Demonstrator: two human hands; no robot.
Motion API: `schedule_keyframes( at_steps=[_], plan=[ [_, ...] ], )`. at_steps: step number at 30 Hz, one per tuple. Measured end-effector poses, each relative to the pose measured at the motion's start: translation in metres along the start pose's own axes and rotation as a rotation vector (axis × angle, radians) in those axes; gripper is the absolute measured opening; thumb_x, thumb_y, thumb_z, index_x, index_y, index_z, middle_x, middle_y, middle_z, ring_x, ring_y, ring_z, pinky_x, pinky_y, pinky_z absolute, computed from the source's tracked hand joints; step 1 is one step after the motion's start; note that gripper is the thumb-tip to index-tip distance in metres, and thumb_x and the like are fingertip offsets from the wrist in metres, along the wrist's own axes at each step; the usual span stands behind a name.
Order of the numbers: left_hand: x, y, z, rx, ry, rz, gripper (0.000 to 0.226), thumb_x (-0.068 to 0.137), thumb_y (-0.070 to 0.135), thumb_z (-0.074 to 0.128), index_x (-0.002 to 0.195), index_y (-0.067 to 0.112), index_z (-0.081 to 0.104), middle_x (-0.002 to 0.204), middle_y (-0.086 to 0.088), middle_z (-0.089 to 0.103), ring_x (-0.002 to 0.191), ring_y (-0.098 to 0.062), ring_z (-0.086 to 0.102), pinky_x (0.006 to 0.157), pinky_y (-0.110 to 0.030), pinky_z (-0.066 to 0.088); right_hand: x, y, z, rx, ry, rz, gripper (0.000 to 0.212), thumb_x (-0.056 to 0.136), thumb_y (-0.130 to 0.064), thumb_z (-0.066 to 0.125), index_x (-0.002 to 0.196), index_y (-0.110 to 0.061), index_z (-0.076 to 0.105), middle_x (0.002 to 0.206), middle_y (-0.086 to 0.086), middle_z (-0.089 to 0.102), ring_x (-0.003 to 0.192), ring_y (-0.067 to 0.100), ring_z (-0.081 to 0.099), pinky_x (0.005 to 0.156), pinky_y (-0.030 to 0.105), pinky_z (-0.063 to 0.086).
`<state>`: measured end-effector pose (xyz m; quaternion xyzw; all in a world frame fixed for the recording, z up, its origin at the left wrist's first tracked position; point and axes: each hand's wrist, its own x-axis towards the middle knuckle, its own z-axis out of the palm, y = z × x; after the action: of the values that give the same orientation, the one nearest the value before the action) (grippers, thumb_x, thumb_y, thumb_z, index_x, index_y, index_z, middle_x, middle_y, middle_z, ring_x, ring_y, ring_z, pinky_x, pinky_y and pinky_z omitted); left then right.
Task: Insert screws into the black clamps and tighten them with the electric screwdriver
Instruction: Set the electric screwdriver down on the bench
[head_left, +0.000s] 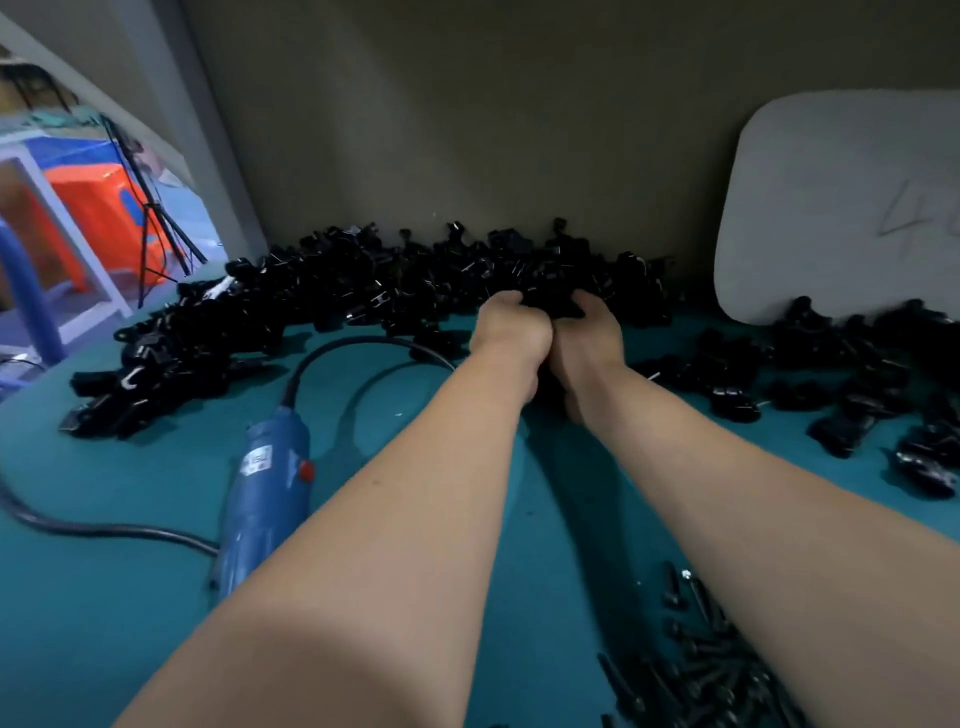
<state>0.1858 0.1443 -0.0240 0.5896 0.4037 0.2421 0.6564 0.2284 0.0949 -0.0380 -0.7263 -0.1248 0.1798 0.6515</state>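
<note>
A long heap of black clamps (311, 296) runs along the back of the teal table (130, 597). My left hand (511, 332) and my right hand (589, 338) are pressed side by side at the heap's front edge, fingers curled round a bunch of black clamps (550, 301). A blue electric screwdriver (265, 488) lies on the table left of my left forearm, its black cable looping behind it. Several black screws (696, 670) lie scattered at the front right, partly under my right forearm.
More black clamps (852, 384) are spread over the right side of the table. A grey board (841, 202) leans on the back wall at right. A dark wall closes off the back. Orange stools (98, 218) stand beyond the table's left edge.
</note>
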Motion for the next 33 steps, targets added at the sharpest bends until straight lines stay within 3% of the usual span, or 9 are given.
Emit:
schedule_keyframes(
  at_steps=[6, 11, 15, 17, 19, 23, 27, 29, 33],
  plan=[
    [-0.016, -0.004, -0.007, 0.223, 0.156, 0.096, 0.022, 0.087, 0.015, 0.076, 0.108, 0.019, 0.071, 0.113, -0.005, 0.072, 0.108, -0.024, 0.066, 0.099, -0.030, 0.053, -0.017, 0.008, -0.006, -0.004, 0.059, -0.089, 0.037, 0.093, -0.007, 0.059, 0.125, -0.023, 0.070, 0.117, 0.002, 0.071, 0.106, 0.018, 0.067, 0.100, 0.036, 0.055],
    [-0.052, -0.009, -0.018, 0.360, 0.189, 0.213, 0.013, 0.095, 0.013, 0.067, 0.108, 0.017, 0.065, 0.116, -0.007, 0.070, 0.113, -0.026, 0.063, 0.100, -0.035, 0.051, -0.035, 0.010, -0.017, -0.048, 0.070, -0.152, 0.025, 0.098, -0.008, 0.059, 0.102, -0.031, 0.070, 0.106, -0.003, 0.072, 0.100, 0.014, 0.068, 0.090, 0.025, 0.054],
    [-0.076, -0.009, -0.027, 0.438, 0.243, 0.307, 0.015, 0.100, 0.010, 0.061, 0.115, 0.014, 0.060, 0.121, -0.008, 0.065, 0.117, -0.028, 0.056, 0.100, -0.038, 0.046, -0.043, 0.009, -0.021, 0.014, 0.016, -0.095, 0.027, 0.099, -0.003, 0.056, 0.107, -0.023, 0.072, 0.115, 0.002, 0.073, 0.095, 0.012, 0.068, 0.078, 0.013, 0.054],
    [-0.083, -0.006, -0.031, 0.437, 0.288, 0.346, 0.016, 0.101, 0.010, 0.060, 0.116, 0.013, 0.060, 0.119, -0.008, 0.065, 0.114, -0.028, 0.057, 0.097, -0.039, 0.046, -0.045, 0.010, -0.023, -0.020, -0.031, -0.063, 0.032, 0.094, 0.000, 0.059, 0.119, -0.018, 0.072, 0.123, 0.004, 0.070, 0.107, 0.016, 0.067, 0.091, 0.021, 0.056],
    [-0.089, -0.003, -0.033, 0.378, 0.273, 0.340, 0.014, 0.102, 0.013, 0.061, 0.115, 0.013, 0.059, 0.116, -0.008, 0.065, 0.110, -0.027, 0.060, 0.096, -0.039, 0.048, -0.045, 0.011, -0.024, -0.062, -0.067, -0.052, 0.041, 0.089, -0.001, 0.064, 0.125, -0.020, 0.070, 0.126, 0.003, 0.069, 0.114, 0.019, 0.066, 0.102, 0.034, 0.054],
    [-0.111, -0.002, -0.035, 0.062, 0.210, 0.186, 0.007, 0.102, 0.020, 0.063, 0.107, 0.021, 0.059, 0.104, -0.001, 0.067, 0.104, -0.024, 0.067, 0.096, -0.036, 0.054, -0.055, 0.008, -0.029, -0.163, -0.153, -0.112, 0.053, 0.088, -0.005, 0.062, 0.135, -0.030, 0.063, 0.128, -0.004, 0.067, 0.106, 0.013, 0.066, 0.091, 0.027, 0.056],
    [-0.150, 0.003, -0.046, -0.380, 0.064, 0.008, 0.018, 0.102, 0.008, 0.060, 0.111, 0.023, 0.063, 0.105, -0.010, 0.074, 0.090, -0.022, 0.075, 0.080, -0.031, 0.064, -0.087, -0.006, -0.051, -0.162, -0.176, -0.178, 0.034, 0.091, -0.002, 0.059, 0.110, -0.026, 0.072, 0.110, 0.000, 0.075, 0.106, 0.020, 0.070, 0.102, 0.044, 0.054],
    [-0.173, 0.006, -0.058, -0.504, -0.040, -0.030, 0.029, 0.102, 0.002, 0.056, 0.118, 0.025, 0.066, 0.108, -0.013, 0.076, 0.080, -0.021, 0.078, 0.068, -0.027, 0.063, -0.118, -0.017, -0.071, -0.044, -0.227, -0.207, 0.030, 0.098, -0.003, 0.055, 0.101, -0.026, 0.075, 0.100, -0.005, 0.078, 0.101, 0.013, 0.072, 0.101, 0.038, 0.056],
    [-0.222, 0.004, -0.081, -0.509, -0.213, -0.054, 0.022, 0.103, 0.006, 0.058, 0.117, 0.014, 0.073, 0.100, -0.010, 0.077, 0.069, -0.016, 0.074, 0.067, -0.022, 0.060, -0.196, -0.035, -0.117, 0.008, -0.453, -0.298, 0.029, 0.104, -0.010, 0.055, 0.113, -0.028, 0.077, 0.110, -0.007, 0.078, 0.103, 0.007, 0.071, 0.095, 0.022, 0.056]
  ],
)
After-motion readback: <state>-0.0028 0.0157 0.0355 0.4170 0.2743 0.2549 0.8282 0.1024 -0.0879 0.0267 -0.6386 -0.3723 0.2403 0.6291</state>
